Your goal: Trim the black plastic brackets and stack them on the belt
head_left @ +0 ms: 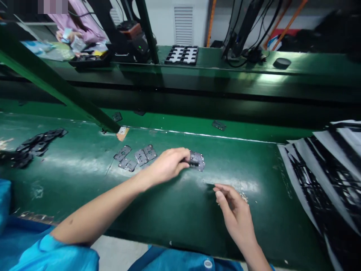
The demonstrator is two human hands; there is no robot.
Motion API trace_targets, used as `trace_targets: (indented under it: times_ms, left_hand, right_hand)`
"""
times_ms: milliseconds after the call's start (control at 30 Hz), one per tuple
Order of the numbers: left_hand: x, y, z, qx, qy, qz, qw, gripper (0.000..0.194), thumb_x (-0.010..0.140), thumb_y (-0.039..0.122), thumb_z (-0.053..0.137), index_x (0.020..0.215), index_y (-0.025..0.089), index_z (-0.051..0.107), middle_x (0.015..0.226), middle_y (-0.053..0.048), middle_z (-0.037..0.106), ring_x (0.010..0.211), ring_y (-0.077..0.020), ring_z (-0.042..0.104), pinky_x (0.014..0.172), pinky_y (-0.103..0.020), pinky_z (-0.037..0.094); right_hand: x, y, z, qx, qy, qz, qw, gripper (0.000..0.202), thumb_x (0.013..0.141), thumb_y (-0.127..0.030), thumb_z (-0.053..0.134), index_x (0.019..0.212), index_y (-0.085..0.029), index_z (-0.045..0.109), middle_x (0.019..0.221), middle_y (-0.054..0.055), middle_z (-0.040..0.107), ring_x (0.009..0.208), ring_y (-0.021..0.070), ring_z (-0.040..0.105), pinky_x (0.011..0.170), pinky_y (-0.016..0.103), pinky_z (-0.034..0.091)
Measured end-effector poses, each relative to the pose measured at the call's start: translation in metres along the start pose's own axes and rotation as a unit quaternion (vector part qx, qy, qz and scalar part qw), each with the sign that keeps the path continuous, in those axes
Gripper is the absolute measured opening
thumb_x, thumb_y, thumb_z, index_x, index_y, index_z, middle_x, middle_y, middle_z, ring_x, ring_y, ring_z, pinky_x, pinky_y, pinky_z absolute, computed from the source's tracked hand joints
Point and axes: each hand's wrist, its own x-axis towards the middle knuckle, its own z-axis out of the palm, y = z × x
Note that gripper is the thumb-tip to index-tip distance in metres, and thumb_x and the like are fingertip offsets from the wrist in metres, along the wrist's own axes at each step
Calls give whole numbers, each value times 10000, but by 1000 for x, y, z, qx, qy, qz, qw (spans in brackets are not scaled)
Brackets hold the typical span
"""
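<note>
My left hand (172, 162) reaches over the middle of the green bench, thumb and fingers closed on a flat black plastic plate (199, 160) with small cut-outs. Whether that is one plate or two overlapping is hard to tell. To its right and closer to me, my right hand (235, 210) pinches a thin dark pointed tool (209, 184), its tip toward the left. Small pale bits (244, 196) lie beside the right hand, partly behind it. Left of my left hand, several similar black plates (145, 153) rest on the bench.
A heap of black plates (36, 145) lies far left. Sheets with black strips (324, 180) are stacked at right. A slanted green post (64, 86) meets the bench. Other plates (219, 125) lie on the back strip. A co-worker in a pink sleeve (87, 22) handles items beyond.
</note>
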Motion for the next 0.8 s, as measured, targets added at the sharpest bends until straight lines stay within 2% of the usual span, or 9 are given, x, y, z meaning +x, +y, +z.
trace_targets:
  times_ms: [100, 200, 267, 333, 367, 467, 567, 700, 800]
  left_hand:
    - [-18, 41, 17, 40, 88, 210, 973, 250, 1052, 72, 462, 880, 192, 598, 950, -46, 687, 859, -195, 625, 774, -334, 447]
    - [-31, 63, 29, 41, 157, 282, 946, 238, 1090, 94, 432, 974, 183, 620, 1075, -98, 707, 1009, -240, 654, 809, -367, 474]
    - [-38, 70, 30, -35, 134, 241, 960, 158, 1076, 214, 581, 1231, 201, 606, 1293, -147, 669, 1215, -291, 628, 929, -417, 515]
    - [-41, 75, 29, -157, 75, 149, 974, 533, 979, 383, 765, 1423, 244, 506, 1384, -153, 632, 1252, -304, 627, 982, -434, 542]
    - [-42, 79, 30, -225, 33, 99, 969, 578, 952, 448, 788, 1416, 252, 505, 1317, -131, 668, 1167, -284, 669, 938, -411, 566]
    - [-40, 89, 35, -405, -85, -12, 910, 277, 1057, 498, 600, 1086, 226, 561, 842, -2, 686, 699, -165, 666, 642, -287, 538]
    - [-35, 97, 39, -493, -116, -38, 861, 317, 1101, 500, 482, 939, 229, 464, 641, 73, 547, 502, -101, 505, 513, -226, 396]
    - [-26, 100, 37, -441, -126, -15, 889, 265, 1045, 390, 585, 869, 207, 506, 673, 71, 464, 589, -102, 423, 548, -233, 316]
    - [-18, 102, 41, -434, -108, -54, 893, 272, 971, 344, 653, 790, 203, 507, 678, 69, 433, 611, -107, 384, 556, -246, 296]
  right_hand:
    - [3, -16, -3, 173, -66, 54, 981, 403, 1041, -563, 599, 1218, -216, 701, 853, 54, 753, 670, 179, 697, 636, 314, 575]
    - [0, -32, -9, 233, -74, 62, 968, 351, 985, -504, 725, 1179, -214, 689, 720, -5, 704, 619, 155, 699, 620, 275, 589]
    - [-6, -39, -14, 199, -14, 34, 979, 310, 961, -432, 773, 1166, -218, 683, 715, -25, 685, 616, 143, 707, 623, 252, 598]
    - [-14, -40, -18, 152, 37, -9, 988, 264, 976, -373, 759, 1177, -228, 667, 744, -27, 681, 639, 146, 725, 631, 246, 609]
    - [-18, -40, -19, 131, 46, -32, 990, 241, 985, -342, 747, 1183, -236, 657, 762, -26, 687, 655, 149, 735, 640, 247, 615]
    - [-25, -35, -22, 96, 42, -84, 991, 190, 1016, -272, 700, 1194, -255, 637, 838, -11, 725, 694, 150, 761, 666, 243, 632]
    - [-24, -34, -30, 86, 45, -94, 991, 148, 1054, -252, 635, 1201, -253, 647, 899, 10, 751, 698, 136, 756, 670, 232, 636]
    - [-18, -36, -43, 45, 27, -101, 994, 133, 1032, -265, 670, 1159, -243, 702, 996, 47, 780, 823, 160, 750, 749, 255, 625]
    - [-16, -35, -41, 19, 12, -83, 996, 77, 998, -285, 720, 1053, -232, 721, 906, 31, 754, 808, 167, 725, 752, 265, 598]
